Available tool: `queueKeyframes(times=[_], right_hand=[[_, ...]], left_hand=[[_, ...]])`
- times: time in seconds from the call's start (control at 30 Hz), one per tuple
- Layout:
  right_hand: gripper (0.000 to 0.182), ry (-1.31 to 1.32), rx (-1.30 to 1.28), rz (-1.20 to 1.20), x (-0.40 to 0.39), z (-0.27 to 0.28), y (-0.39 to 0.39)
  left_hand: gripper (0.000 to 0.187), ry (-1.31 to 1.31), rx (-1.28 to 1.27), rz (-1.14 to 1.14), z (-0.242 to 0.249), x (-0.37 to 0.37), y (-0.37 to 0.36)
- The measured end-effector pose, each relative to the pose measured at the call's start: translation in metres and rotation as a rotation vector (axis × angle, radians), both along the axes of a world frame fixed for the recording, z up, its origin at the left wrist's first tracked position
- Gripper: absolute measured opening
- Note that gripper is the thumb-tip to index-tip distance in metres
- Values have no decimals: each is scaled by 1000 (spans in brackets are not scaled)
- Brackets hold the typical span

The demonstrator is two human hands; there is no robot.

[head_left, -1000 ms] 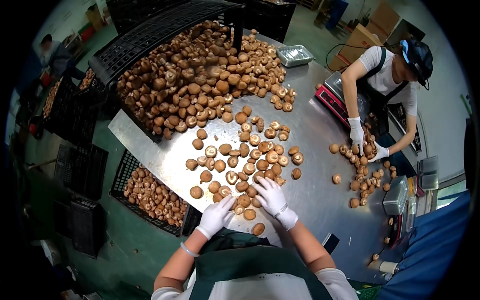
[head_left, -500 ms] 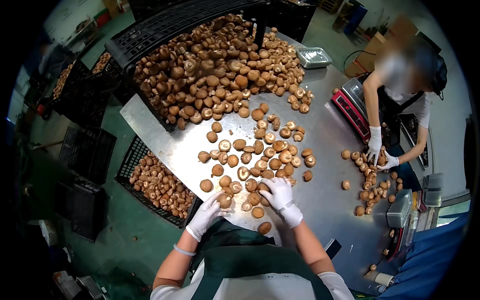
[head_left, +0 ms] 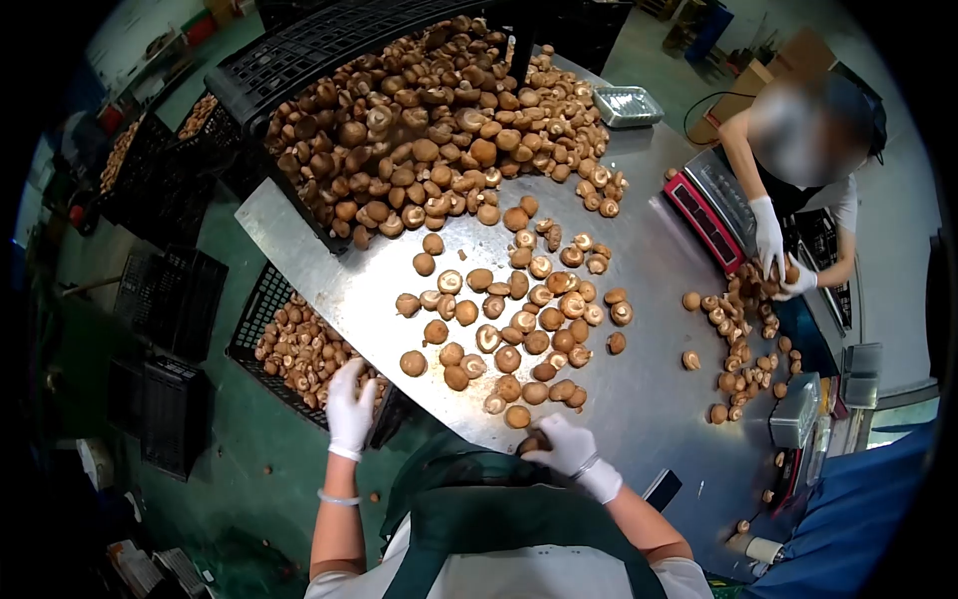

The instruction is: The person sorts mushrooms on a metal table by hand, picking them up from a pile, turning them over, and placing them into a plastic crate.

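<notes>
My left hand (head_left: 351,411), in a white glove, hangs over the black crate (head_left: 261,309) of shiitake mushrooms below the table's left edge. Its fingers are apart, and no mushroom shows between them. At the table's front edge my gloved right hand (head_left: 567,447) is closed on a brown shiitake mushroom (head_left: 533,442), partly hidden by the fingers. Just beyond it lie loose shiitake mushrooms (head_left: 507,359), some cap up, others showing pale undersides and stems.
A tipped black crate (head_left: 299,75) spills a large mushroom heap (head_left: 419,140) onto the metal table (head_left: 649,230). At right, a co-worker's gloved hands (head_left: 768,240) handle mushrooms near a red scale (head_left: 707,225). A clear plastic tray (head_left: 627,107) sits at the back; a dark flat object (head_left: 662,490) lies in front.
My left hand has gone from the table to over the crate, and the mushroom it held is no longer in it. My right hand has drawn toward me onto a mushroom at the edge.
</notes>
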State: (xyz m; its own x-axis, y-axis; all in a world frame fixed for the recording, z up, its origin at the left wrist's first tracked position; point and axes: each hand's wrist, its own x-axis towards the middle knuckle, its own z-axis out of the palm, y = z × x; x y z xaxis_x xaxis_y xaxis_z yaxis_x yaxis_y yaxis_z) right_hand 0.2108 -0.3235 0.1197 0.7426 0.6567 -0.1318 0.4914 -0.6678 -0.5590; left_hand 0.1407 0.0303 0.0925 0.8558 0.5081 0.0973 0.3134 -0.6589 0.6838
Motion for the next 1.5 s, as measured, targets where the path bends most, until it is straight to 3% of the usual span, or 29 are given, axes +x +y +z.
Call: queueKeyframes(times=[0.13,0.2,0.23,0.27,0.3,0.33,0.4,0.47,0.57,0.63,0.8,0.9,0.93,1.0,1.07,1.17,1.23,1.27,1.33,1.37,1.4,1.5], right_hand=[[40,84,-192,-17,-13,-33,-4],[46,190,98,-12,-7,-42,-15],[46,180,99,-15,0,-36,-17],[50,645,288,-164,8,-30,-19],[52,886,389,-224,13,-26,-20],[54,1119,477,-311,18,-17,-17],[55,1123,842,-325,27,-4,-5],[55,1082,997,-306,28,-1,9],[58,1294,1197,-358,32,12,36],[59,1217,1180,-319,34,9,45],[62,1128,1144,-266,36,11,55],[56,1171,1123,-226,36,8,59],[56,1168,1126,-224,35,-1,60],[53,1528,1199,-74,29,-23,62],[49,1469,1105,-353,17,-18,83],[42,1587,1107,-515,27,-14,74],[41,1536,1099,-406,54,-24,41],[39,1406,1156,-863,66,-4,35],[36,1240,1408,-922,114,4,-10],[34,1267,1749,-818,138,-9,-46],[43,955,1937,-860,153,-2,-64],[59,598,2171,-1217,193,-16,-132]], left_hand=[[52,-15,138,-237,-9,39,-41],[49,11,128,-276,-25,45,-46],[47,-29,-18,-257,-23,47,-48],[44,-65,-165,-240,-20,49,-50],[40,-13,-516,-212,-17,46,-51],[40,-10,-513,-211,-12,45,-54],[42,-73,-1642,-157,-5,42,-57],[48,-60,-1794,-228,-1,40,-61],[48,-39,-1858,-248,10,42,-69],[48,-101,-1943,-206,26,41,-78],[67,-135,-1603,-292,54,37,-92],[84,-205,-1226,-410,72,36,-102],[80,-230,-1095,-442,75,36,-107],[73,-140,-469,-598,65,38,-108],[69,-101,-339,-684,56,41,-116],[61,-116,-340,-670,59,41,-111],[52,-107,-333,-567,59,37,-97],[48,-131,-311,-502,55,36,-89],[41,-113,-342,-353,44,32,-75],[39,-97,-328,-312,39,30,-69],[36,-82,-315,-274,35,28,-64],[33,-94,-280,-233,26,28,-59]])
